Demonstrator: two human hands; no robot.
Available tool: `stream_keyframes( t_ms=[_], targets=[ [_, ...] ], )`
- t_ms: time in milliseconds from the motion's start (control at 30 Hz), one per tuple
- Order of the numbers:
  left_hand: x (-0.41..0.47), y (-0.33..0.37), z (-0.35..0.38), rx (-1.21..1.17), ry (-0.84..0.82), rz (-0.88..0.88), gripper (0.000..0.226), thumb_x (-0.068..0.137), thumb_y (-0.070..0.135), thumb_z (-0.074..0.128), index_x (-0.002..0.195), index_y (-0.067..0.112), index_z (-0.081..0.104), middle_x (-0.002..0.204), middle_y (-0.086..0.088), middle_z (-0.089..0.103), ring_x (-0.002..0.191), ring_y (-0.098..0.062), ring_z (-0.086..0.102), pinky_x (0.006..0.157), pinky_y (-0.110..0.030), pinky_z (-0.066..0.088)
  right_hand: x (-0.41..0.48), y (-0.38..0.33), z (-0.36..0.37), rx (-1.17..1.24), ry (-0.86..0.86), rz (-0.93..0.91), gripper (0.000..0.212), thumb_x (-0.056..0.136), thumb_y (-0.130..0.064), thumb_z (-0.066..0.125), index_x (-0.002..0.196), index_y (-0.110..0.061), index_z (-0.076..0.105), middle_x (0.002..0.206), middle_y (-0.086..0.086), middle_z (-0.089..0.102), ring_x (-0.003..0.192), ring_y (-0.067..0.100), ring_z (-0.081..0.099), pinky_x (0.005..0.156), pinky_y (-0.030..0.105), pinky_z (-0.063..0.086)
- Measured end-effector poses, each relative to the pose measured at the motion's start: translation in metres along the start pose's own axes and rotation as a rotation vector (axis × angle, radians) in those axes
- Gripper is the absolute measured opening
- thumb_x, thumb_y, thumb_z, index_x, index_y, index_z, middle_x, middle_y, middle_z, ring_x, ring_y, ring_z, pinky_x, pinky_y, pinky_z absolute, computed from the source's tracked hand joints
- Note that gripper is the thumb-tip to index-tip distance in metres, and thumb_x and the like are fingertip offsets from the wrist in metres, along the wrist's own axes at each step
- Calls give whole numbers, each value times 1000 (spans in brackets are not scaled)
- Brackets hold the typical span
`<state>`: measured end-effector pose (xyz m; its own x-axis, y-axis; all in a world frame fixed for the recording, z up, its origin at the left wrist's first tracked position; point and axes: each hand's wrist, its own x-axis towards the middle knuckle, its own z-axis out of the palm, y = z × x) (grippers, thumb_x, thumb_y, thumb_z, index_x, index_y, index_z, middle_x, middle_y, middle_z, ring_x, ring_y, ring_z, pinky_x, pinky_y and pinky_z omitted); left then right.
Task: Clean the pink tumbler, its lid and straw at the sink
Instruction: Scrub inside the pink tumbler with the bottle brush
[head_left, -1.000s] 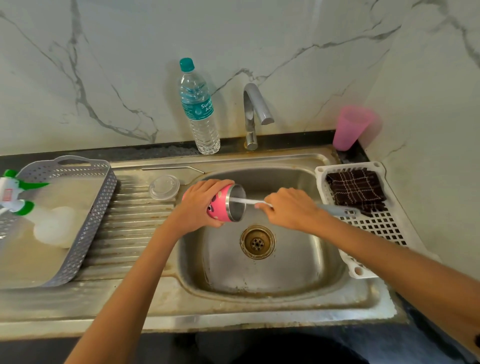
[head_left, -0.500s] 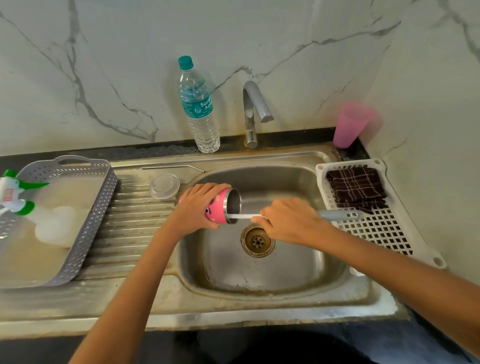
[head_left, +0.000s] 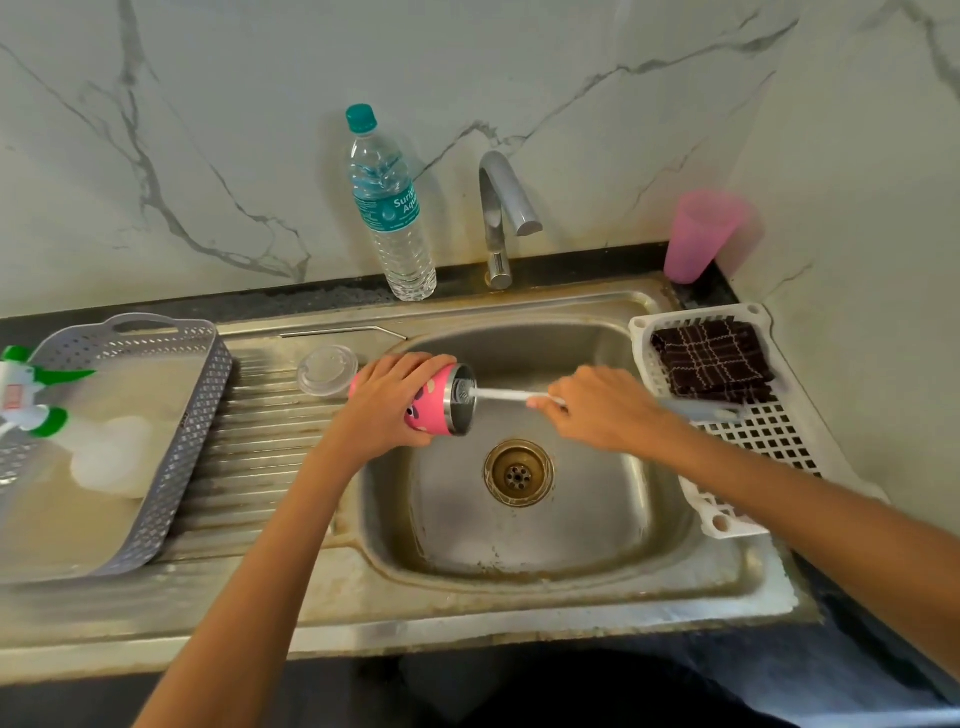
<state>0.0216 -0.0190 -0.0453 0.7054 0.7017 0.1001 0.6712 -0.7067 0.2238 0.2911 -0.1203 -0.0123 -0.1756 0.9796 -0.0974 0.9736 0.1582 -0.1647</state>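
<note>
A steel sink (head_left: 571, 561) sits in a corner of white marble walls (head_left: 208, 130). Over its left edge the left hand (head_left: 387, 405) grasps the pink tumbler (head_left: 434, 410), lying on its side with the mouth to the right. The right hand (head_left: 602, 410) is closed around a thin brush (head_left: 498, 396) whose head is inside the mouth. The clear lid (head_left: 327, 370) lies on the ribbed drainboard (head_left: 260, 447), just left of the tumbler, and the metal straw (head_left: 343, 332) lies at its far edge. A grey basket (head_left: 171, 415) stands at the far left. A white rack (head_left: 748, 436) with a dark cloth (head_left: 711, 358) is at the right. A water bottle (head_left: 392, 213) and a tap (head_left: 501, 218) stand by the far wall.
</note>
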Motion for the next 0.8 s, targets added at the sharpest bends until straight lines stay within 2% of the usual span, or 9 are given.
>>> stream_keyframes(
  t_ms=[67,233,300,433,500,567,667,733,800],
  targets=[
    [1,1,-2,21,43,2,98,57,37,81,143,32,34,134,1,49,122,-26,45,101,-48,37,3,9,0,25,38,43,54,100,-50,32,66,-15,54,55,-2,50,50,14,52,58,33,51],
    [6,-2,-7,30,61,-2,99,55,39,83,142,33,35,135,3,49,121,-24,45,101,-47,39,-15,-24,13,142,-41,-30,51,102,-45,33,64,-17,51,53,0,45,44,16,42,51,31,46],
    [4,-1,-6,11,50,-3,98,56,37,83,142,31,36,135,3,49,122,-25,45,101,-46,37,-11,-15,11,105,-48,-25,50,102,-44,33,63,-17,49,53,-2,43,43,14,40,50,29,45],
    [5,2,-9,16,67,4,98,55,34,84,142,30,38,133,1,50,120,-26,45,100,-45,35,-4,7,10,54,58,68,53,100,-49,34,64,-16,53,52,-3,48,46,13,49,51,29,46],
    [7,-1,-11,34,67,-7,98,55,33,84,142,31,38,133,2,50,120,-25,45,101,-46,35,-9,-4,20,164,2,50,50,101,-46,36,64,-17,52,53,-3,47,42,12,43,45,27,40],
    [6,-4,-9,33,41,-30,99,54,34,83,141,34,36,134,4,49,121,-25,45,102,-48,36,-20,-18,28,264,-86,32,50,101,-45,35,60,-19,47,52,-1,45,42,15,40,49,31,43],
    [2,1,-1,4,-37,-23,97,57,36,81,143,32,36,136,3,48,124,-25,43,103,-46,34,-15,-7,22,109,-66,31,54,102,-47,31,65,-15,54,52,-2,44,45,14,42,56,32,48],
    [2,8,2,-34,-49,-26,96,58,36,80,143,29,37,135,1,49,124,-24,44,102,-44,34,-6,5,15,-9,15,38,53,101,-48,30,72,-15,59,56,-4,47,49,14,47,53,29,43],
    [4,7,1,-57,-21,-40,95,57,37,79,143,28,38,134,1,49,123,-25,45,102,-44,35,-4,2,17,-29,68,26,51,101,-48,31,71,-17,57,56,-3,48,50,14,48,52,27,36]
  ],
)
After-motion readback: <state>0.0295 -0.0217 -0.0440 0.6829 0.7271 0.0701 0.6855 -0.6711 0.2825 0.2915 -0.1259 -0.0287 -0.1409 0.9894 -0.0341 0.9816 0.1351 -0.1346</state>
